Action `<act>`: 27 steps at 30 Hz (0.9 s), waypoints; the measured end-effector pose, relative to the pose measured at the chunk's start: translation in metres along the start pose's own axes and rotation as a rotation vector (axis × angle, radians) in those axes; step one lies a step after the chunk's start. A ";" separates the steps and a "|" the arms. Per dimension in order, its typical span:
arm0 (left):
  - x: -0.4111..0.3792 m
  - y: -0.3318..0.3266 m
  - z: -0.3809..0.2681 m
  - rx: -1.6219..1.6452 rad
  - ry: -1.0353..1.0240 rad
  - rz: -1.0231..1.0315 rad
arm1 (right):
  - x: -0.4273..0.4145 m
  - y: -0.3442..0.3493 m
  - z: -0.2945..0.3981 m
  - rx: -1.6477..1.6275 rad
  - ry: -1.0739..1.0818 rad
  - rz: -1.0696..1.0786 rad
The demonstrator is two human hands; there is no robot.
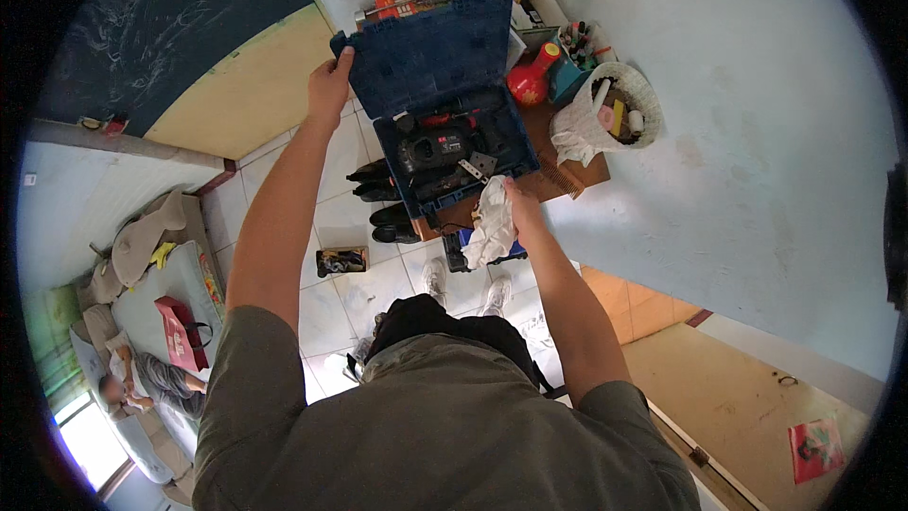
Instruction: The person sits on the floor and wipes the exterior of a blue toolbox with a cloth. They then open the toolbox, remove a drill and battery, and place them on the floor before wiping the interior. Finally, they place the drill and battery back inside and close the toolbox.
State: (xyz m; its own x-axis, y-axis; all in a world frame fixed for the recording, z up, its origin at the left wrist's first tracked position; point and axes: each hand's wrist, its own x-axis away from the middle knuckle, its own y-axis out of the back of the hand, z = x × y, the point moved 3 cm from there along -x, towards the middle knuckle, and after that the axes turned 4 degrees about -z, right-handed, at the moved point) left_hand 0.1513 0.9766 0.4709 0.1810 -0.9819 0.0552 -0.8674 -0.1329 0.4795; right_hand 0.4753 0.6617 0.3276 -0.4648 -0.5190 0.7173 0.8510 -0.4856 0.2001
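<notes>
A dark blue plastic tool case stands raised-lidded on a brown wooden table [596,169]. My left hand [330,89] grips the corner of its lid [433,57], thumb on the inner face. In the case's lower half [528,149] lies a black power tool [440,145] with a red and white label. A perforated metal plate [484,163] rests by its near side. My right hand [523,209] holds a crumpled white cloth [491,223] at the case's near edge; some of its fingers are hidden. A wooden comb [564,176] lies just right of the case.
Beside the case stand a red bottle [530,78], a box of pens [578,50] and a white woven basket [645,96] of small items. Black shoes [394,223] and a small open box [342,260] are on the tiled floor. A person [152,376] sits on the left.
</notes>
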 end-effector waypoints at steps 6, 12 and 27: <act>-0.033 -0.019 0.028 0.225 0.262 0.280 | 0.022 0.013 -0.036 -0.171 -0.038 0.027; -0.042 -0.036 0.052 0.296 0.348 0.302 | 0.055 0.025 -0.043 -0.385 -0.076 0.065; -0.001 -0.047 0.093 0.294 0.457 0.327 | 0.078 0.052 -0.063 -0.453 -0.036 0.003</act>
State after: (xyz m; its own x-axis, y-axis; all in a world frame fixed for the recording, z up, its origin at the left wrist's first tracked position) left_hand 0.1489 0.9712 0.3664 0.0082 -0.8301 0.5576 -0.9906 0.0694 0.1179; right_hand 0.4678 0.5516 0.3523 -0.4468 -0.4996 0.7421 0.6555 -0.7474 -0.1085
